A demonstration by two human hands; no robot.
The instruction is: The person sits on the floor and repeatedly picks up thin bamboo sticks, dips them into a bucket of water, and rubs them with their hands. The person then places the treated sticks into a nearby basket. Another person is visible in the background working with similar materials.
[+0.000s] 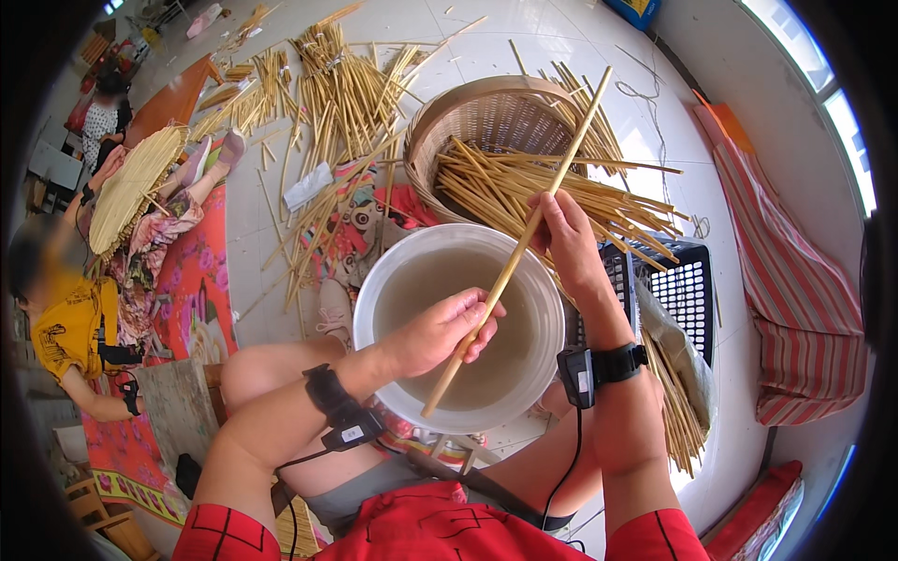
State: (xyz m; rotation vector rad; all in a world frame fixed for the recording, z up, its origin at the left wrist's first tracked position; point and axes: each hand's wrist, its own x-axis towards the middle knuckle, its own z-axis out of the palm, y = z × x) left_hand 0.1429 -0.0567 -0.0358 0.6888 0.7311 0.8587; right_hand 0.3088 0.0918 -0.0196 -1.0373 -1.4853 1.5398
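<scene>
A long straw-coloured stalk (517, 252) slants across the white bucket (365, 309), its lower end toward me and its upper end toward the far right. Near its lower part, my left hand (449, 329) has its fingers closed round the stalk. Higher up, my right hand (566, 234) pinches the same stalk. Cloudy greyish water (430, 276) lies in the bucket below both hands. Just beyond the bucket, a woven basket (440, 112) is tipped on its side with a pile of similar stalks (524, 182) spilling from its mouth.
Bundled stalks (341, 79) lie spread over the tiled floor ahead. A black plastic crate (687, 290) stands right of the bucket, with more stalks (669, 402) beside it. Striped cloth (795, 290) hangs along the right wall. At left, a person in yellow (75, 318) sits by a round woven piece (136, 182).
</scene>
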